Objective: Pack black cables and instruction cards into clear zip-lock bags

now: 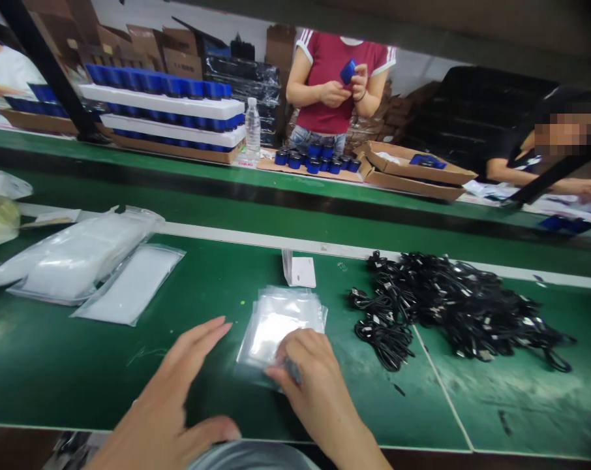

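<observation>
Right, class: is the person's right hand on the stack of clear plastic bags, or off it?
On it: the right hand lies over the near edge of the clear plastic bags.

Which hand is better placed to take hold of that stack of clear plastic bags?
The right hand looks better placed: it rests on the stack of clear plastic bags. The left hand is open and apart from the stack, over the green conveyor belt.
</observation>
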Available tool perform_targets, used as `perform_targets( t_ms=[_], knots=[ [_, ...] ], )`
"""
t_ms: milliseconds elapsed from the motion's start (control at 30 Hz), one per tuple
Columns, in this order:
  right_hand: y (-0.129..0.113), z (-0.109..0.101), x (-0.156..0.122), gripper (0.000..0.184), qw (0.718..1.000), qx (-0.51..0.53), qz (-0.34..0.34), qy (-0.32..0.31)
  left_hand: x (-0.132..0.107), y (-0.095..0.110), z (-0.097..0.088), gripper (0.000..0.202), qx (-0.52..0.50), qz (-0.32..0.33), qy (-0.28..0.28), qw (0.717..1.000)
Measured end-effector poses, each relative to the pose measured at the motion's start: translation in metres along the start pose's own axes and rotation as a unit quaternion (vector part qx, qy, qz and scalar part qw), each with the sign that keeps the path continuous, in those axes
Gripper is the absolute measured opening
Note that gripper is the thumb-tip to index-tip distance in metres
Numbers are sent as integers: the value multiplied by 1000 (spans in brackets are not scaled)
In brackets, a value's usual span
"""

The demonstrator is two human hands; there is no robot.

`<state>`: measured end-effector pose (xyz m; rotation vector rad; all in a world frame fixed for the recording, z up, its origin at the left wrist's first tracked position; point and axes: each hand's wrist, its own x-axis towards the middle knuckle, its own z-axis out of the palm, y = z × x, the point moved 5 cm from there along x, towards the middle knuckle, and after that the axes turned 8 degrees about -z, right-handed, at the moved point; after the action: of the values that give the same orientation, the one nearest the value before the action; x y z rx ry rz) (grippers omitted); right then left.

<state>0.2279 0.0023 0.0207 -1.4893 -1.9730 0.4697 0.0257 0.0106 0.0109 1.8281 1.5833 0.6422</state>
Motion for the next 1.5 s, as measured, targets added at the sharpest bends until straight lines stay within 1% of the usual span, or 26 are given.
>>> perform_targets(
  t_ms=[33,67,100,133,167,233,267,300,333,367,400,433,467,500,533,567,600,633,700,767,967,1067,1133,1267,1367,1500],
  knots=[
    [-2,-1,-3,17,1000,27,1,-8,12,13,11,56,-7,1,-45,999],
    [-2,-3,-6,17,998,56,15,-12,22,24,21,36,-28,0,-86,996],
    [1,-5,-9,17,995,86,41,-11,29,31,30,18,-51,-14,-127,990],
    [7,-6,-13,16,990,119,76,-7,34,34,36,16,-80,-34,-143,986],
    [13,-7,-18,13,981,156,115,0,37,33,40,20,-106,-57,-150,981],
    [27,-4,-26,7,952,248,181,7,40,23,42,24,-141,-98,-141,975],
    [33,-1,-29,6,933,295,204,8,40,17,42,26,-146,-108,-132,974],
    [37,3,-31,10,915,337,222,8,39,12,39,27,-139,-108,-112,978],
    [40,6,-32,15,899,369,236,10,39,9,35,28,-118,-98,-68,986],
    [42,9,-32,20,887,389,249,14,37,7,28,29,-83,-77,-4,994],
    [43,11,-31,24,880,398,260,20,34,10,21,31,-41,-46,68,996],
    [43,13,-29,27,877,398,269,25,30,15,17,32,0,-2,129,992],
    [41,13,-27,29,877,394,274,30,24,23,16,32,33,51,165,984],
    [39,14,-24,29,877,394,273,30,19,32,19,30,54,104,165,979],
    [36,15,-21,29,878,398,266,25,15,40,25,27,58,155,140,976],
    [32,16,-18,27,878,405,255,17,11,47,32,25,53,192,103,975],
    [28,16,-15,26,878,414,240,8,9,52,38,23,44,211,73,974],
    [24,17,-13,25,879,420,223,-1,8,55,43,21,32,215,46,975],
    [19,16,-11,26,885,421,197,-9,8,57,49,19,5,196,6,981],
    [18,15,-10,27,890,416,185,-10,11,54,53,19,-16,171,-23,985],
    [19,16,-10,29,882,435,179,-14,16,42,56,18,-41,86,-86,992],
    [19,18,-9,28,880,442,175,-19,17,39,58,20,-67,42,-114,990],
    [19,18,-9,27,883,437,170,-22,17,38,59,23,-89,12,-132,987],
    [19,15,-9,24,899,408,159,-23,19,38,59,27,-104,-36,-139,984],
    [17,13,-10,23,917,369,149,-20,22,42,57,27,-89,-41,-141,985],
    [14,11,-12,21,933,333,133,-15,27,43,57,30,-86,-57,-164,981]
  ],
)
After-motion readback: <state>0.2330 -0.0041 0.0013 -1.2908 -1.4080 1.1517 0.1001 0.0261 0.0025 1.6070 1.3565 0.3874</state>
